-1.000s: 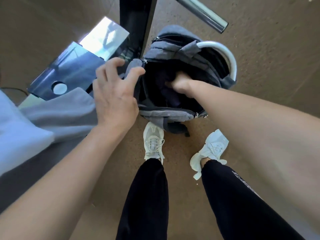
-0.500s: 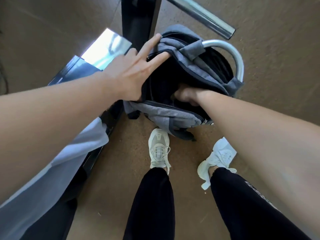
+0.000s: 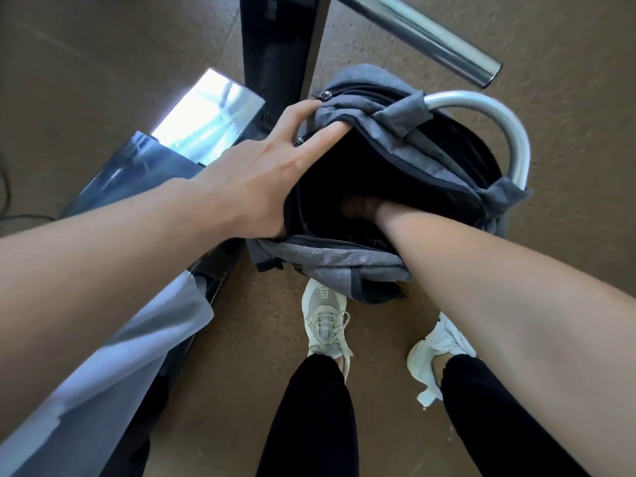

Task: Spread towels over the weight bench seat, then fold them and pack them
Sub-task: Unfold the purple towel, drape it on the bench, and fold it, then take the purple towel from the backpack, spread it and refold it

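A grey backpack stands open on the floor, just beyond my feet. My left hand grips the far flap of its opening, fingers curled over the grey fabric near the zipper. My right hand is sunk inside the dark main compartment; its fingers are hidden in shadow, so what it holds cannot be told. A pale grey-white towel lies over the black weight bench at the lower left, partly covered by my left forearm.
A black upright post and a chrome bar stand behind the bag. A curved silver tube hooks around the bag's right side. A shiny metal plate lies at the left. My white sneakers rest on brown floor.
My left hand left the near edge of the bag, reached over and took hold of the far flap. My right hand went deeper into the bag.
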`<state>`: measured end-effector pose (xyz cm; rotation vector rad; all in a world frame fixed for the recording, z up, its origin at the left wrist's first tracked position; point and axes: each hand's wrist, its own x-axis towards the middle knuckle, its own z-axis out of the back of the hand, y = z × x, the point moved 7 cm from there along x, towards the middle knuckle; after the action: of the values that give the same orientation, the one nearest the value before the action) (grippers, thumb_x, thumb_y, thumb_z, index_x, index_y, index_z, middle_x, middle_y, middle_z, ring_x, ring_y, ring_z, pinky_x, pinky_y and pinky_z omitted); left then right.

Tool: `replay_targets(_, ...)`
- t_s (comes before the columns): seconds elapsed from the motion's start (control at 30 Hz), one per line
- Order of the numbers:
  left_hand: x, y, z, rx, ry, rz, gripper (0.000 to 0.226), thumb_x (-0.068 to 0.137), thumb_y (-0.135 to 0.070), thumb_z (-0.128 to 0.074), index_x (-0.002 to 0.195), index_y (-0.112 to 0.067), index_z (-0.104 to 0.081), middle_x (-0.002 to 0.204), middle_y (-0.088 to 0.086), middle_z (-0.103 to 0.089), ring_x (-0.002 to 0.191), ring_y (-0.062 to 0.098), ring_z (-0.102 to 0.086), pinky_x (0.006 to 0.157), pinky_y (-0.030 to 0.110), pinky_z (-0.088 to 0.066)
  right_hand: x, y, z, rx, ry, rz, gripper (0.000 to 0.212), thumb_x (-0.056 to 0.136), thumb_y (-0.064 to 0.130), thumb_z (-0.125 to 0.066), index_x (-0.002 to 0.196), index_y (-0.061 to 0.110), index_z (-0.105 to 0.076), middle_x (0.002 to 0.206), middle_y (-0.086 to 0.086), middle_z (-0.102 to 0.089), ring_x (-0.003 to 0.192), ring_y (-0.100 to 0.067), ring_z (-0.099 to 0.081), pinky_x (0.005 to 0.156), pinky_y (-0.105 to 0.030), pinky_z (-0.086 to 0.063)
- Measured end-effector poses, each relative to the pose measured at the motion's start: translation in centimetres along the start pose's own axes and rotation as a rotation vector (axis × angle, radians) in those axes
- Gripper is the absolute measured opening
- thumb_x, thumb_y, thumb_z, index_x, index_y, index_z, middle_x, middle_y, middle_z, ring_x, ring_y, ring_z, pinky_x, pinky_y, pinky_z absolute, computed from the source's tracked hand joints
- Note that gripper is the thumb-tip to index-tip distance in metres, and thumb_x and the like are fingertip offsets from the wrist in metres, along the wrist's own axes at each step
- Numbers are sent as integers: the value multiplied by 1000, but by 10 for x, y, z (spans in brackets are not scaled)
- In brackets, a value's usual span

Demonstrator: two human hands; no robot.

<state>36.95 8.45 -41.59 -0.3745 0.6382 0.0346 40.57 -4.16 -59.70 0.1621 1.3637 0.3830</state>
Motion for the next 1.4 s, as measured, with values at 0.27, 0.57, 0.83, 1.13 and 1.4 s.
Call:
replay_targets(0.27,6,-8,3,-52,-26,63,130,65,-14,-79,160,-41,5,165,3,-3,60,34,-46,65,50,-55,-9,-6,-9,28,-64,26,52,107,14,-44,155,0,-29,159,-22,-35,145,-33,-37,111,-30,-28)
replay_targets(0.57,9,-22,-3,-115,-35,24,128,65,-12,-79,161,-39,1,165,4,-3,73,37,-56,73,51,-57,-39,-20,-18,225,-127,115,89,93,10,-70,160,10,-13,166,-13,-23,153,-26,-23,117,-20,-15)
replay_targets(0.83,-1,-22,-1,-198,-106,58,118,66,-16,-82,159,-37,-11,167,6,-2,97,46,-66,76,51,-58,-125,-5,18,322,-191,288,70,97,17,-66,157,17,-30,152,-9,-45,138,-24,-46,120,-30,-30)
replay_targets(1.13,-60,-30,-8,-418,-352,508,86,76,-32,-80,147,-20,-32,133,10,-53,117,35,-56,97,46,-43,-268,-4,79,-316,-1081,336,78,76,35,-82,142,13,-47,130,-16,-51,116,-32,-43,97,-45,-44)
replay_targets(1.4,-73,-22,-9,-105,-143,735,47,94,-45,-56,131,-18,-63,143,6,-54,130,35,-45,106,50,-34,-223,-5,135,-182,-791,152,67,81,-4,-55,141,24,-43,119,-11,-50,95,-40,-57,85,-42,-44)
